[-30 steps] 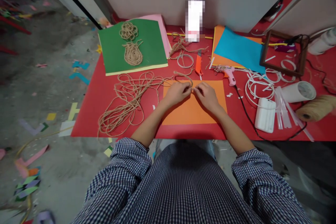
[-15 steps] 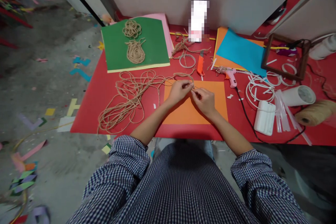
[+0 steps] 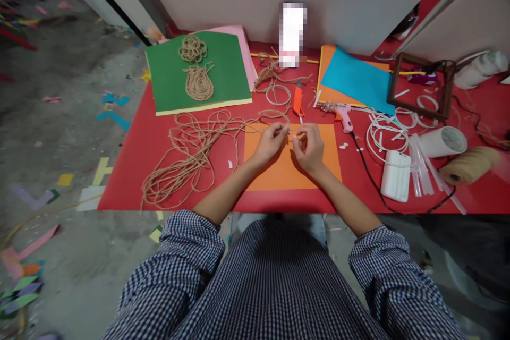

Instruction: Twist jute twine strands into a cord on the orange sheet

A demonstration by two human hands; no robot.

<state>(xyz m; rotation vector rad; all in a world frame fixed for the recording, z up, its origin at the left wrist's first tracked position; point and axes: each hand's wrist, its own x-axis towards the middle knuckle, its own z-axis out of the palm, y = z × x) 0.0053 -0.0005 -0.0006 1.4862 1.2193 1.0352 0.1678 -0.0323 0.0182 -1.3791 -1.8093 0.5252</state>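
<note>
Above an orange sheet (image 3: 271, 175), my left hand (image 3: 273, 141) pinches the end part of a brown twine (image 3: 195, 141), whose loose loops spread to the left on the red table. Facing it, my right hand (image 3: 308, 146) has thumb and fingertips closed near a thin strand between the hands; what exactly it grips is too small to tell. A small twine loop (image 3: 273, 114) lies just beyond my left hand. Coiled twine shapes, a flower-like one (image 3: 193, 49) and a rounded one (image 3: 199, 84), rest on a green sheet (image 3: 163, 74).
Beyond my hands are an orange cutter (image 3: 298, 101) and a white ring (image 3: 278, 95). To the right lie a pink glue gun (image 3: 345, 117), blue paper (image 3: 358, 77), white cord, a white power box (image 3: 396, 176), glue sticks, a wooden frame (image 3: 448, 90) and a twine spool (image 3: 470, 164).
My hands have drawn slightly apart, with a thin strand showing between them. The view has shifted a little, so the table items appear further left.
</note>
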